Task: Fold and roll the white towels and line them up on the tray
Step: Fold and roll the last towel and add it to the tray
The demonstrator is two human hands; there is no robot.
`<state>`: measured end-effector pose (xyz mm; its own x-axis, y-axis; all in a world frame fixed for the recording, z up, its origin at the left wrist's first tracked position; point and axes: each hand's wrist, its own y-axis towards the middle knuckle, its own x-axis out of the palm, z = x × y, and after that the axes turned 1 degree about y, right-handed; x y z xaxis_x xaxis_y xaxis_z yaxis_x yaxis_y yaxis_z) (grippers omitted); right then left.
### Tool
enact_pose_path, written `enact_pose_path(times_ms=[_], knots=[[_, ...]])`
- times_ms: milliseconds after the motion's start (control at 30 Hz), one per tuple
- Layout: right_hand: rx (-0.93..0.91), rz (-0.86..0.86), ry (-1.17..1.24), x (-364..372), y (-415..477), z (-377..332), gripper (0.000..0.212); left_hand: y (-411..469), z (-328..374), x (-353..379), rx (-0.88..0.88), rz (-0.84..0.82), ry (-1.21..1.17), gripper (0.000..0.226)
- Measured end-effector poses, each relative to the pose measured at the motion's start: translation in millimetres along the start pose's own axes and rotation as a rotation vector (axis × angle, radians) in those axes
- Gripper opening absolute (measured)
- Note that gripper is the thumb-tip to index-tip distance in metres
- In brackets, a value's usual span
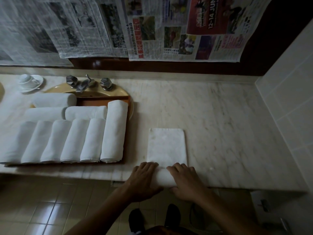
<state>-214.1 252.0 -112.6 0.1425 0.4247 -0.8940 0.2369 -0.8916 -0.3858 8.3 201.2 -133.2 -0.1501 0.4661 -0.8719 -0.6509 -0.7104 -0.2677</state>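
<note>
A folded white towel (pixel 166 145) lies as a narrow strip on the marble counter, its near end turned up into a short roll at the counter's front edge. My left hand (pixel 144 178) and my right hand (pixel 184 180) both press on that roll, fingers curled over it. To the left, a brown tray (pixel 126 133) rests over the sink and carries several rolled white towels (pixel 115 131), most in a row side by side, a few laid crosswise behind them.
A yellow sink (pixel 118 94) with a chrome tap (pixel 84 84) sits behind the tray. A white cup on a saucer (pixel 29 81) stands at the far left. Newspaper sheets (pixel 169 28) hang on the wall. A tiled wall (pixel 288 99) bounds the counter on the right.
</note>
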Motion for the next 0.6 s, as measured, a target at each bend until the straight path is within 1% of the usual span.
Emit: enact_pose_path(times_ms=[67, 133, 200, 267, 367, 433, 467, 500, 567, 600], knots=[[0.02, -0.045, 0.049, -5, 6, 4, 0.075, 3, -1, -5, -0.017, -0.005, -0.031, 0.08], [0.04, -0.09, 0.112, -13, 11, 7, 0.081, 8, -2, -11, -0.025, -0.033, -0.006, 0.074], [0.067, -0.091, 0.12, -20, 11, 7, 0.083, 14, -1, -17, -0.047, -0.056, -0.011, 0.069], [0.086, 0.002, 0.075, -23, 4, -1, 0.078, 20, 1, -22, -0.074, -0.082, -0.04, 0.064], [0.068, 0.273, 0.074, -10, -12, -19, 0.071, 29, -1, -25, -0.113, -0.099, -0.105, 0.063], [0.055, 0.366, 0.074, 9, -19, -28, 0.072, 34, -5, -25, -0.145, -0.101, -0.154, 0.063], [0.056, 0.382, 0.061, 18, -20, -30, 0.076, 36, -7, -25, -0.168, -0.098, -0.196, 0.063], [0.063, 0.358, 0.048, 24, -20, -32, 0.081, 38, -9, -24, -0.197, -0.084, -0.254, 0.062], [0.073, 0.311, 0.033, 29, -17, -29, 0.095, 37, -7, -25, -0.263, -0.005, -0.394, 0.058], [0.074, 0.304, 0.019, 29, -14, -25, 0.1, 35, -4, -24, -0.282, 0.053, -0.409, 0.056]])
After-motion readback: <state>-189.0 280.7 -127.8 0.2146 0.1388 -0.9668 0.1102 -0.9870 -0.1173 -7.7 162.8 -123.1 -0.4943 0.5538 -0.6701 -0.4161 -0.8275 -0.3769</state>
